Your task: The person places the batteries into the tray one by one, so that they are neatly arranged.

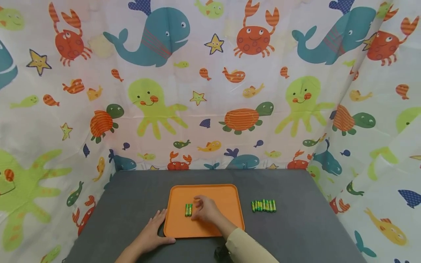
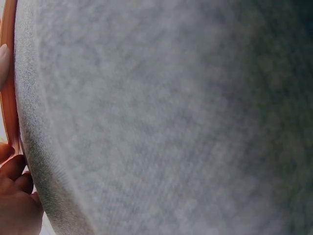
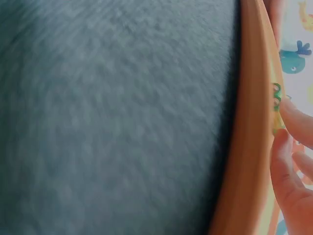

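Observation:
My left hand (image 1: 152, 232) rests at the near left corner of an orange tray (image 1: 213, 190), fingers along the left rim and thumb at the front rim. In the left wrist view, some of its fingers (image 2: 14, 176) show beside the tray's edge. Two green-and-yellow batteries (image 1: 188, 210) lie side by side on the tray, left of the middle. My right hand (image 1: 207, 210) is over the tray just right of them, thumb and fingers apart with no battery visible between them. The right wrist view shows the battery ends (image 3: 277, 97) close to its fingertips.
To the right of the tray, a row of several more batteries (image 1: 264, 206) lies on the grey table (image 1: 296, 226). A curtain (image 1: 210, 109) printed with sea animals hangs behind the table and along both sides. Something dark (image 1: 223, 252) sits by the right sleeve.

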### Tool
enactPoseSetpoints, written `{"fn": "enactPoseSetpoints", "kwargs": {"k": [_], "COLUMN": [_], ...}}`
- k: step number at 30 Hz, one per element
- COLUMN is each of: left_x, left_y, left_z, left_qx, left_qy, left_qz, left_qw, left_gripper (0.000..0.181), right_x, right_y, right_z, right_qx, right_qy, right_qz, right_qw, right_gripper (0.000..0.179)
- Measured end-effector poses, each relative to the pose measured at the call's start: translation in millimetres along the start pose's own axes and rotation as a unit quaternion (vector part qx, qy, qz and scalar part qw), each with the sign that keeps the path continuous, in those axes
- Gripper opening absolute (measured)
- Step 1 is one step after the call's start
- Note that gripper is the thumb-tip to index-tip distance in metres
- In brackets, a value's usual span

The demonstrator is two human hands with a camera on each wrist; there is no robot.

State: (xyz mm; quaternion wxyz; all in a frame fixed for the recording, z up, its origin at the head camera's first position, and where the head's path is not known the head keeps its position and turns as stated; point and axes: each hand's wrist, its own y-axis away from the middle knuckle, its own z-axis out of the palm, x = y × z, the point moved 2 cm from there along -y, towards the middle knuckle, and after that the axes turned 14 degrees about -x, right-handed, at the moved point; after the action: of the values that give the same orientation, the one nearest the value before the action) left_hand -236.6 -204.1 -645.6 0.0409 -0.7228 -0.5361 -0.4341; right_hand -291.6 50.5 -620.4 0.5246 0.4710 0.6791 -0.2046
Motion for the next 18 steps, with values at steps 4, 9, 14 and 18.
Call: {"fn": "enactPoseSetpoints", "kwargs": {"k": [4,9,14,18], "left_x": [-0.3,-1.7,-1.8,-1.2], "left_y": [-0.4,1.1,0.2,-1.1], "left_z": [0.3,-0.5,0.5,0.4], "left_qx": [0.003,-0.008,-0.004,-0.003], "left_qy": [-0.002,-0.009,0.005,0.005], "left_qz": [0.009,0.006,-0.006,-0.014], "left_qw": [0.9999,0.9999,1.0,0.9999], "left_gripper": [0.121,0.12,0.122,0.122], "right_x": [-2,-6,-13,-17], "right_y": [6.0,14.3,24.1,32.7], "right_z": [-9,-18,-28,-38], "right_qx": [0.01,0.026,0.036,0.041], "right_qy": [-0.007,0.001,0.003,0.006], "right_qz": [-0.011,-0.017,-0.024,-0.033], "right_qw": [0.9999,0.9995,0.9991,0.9986], "right_gripper": [0.072,0.069,0.068,0.066]}}
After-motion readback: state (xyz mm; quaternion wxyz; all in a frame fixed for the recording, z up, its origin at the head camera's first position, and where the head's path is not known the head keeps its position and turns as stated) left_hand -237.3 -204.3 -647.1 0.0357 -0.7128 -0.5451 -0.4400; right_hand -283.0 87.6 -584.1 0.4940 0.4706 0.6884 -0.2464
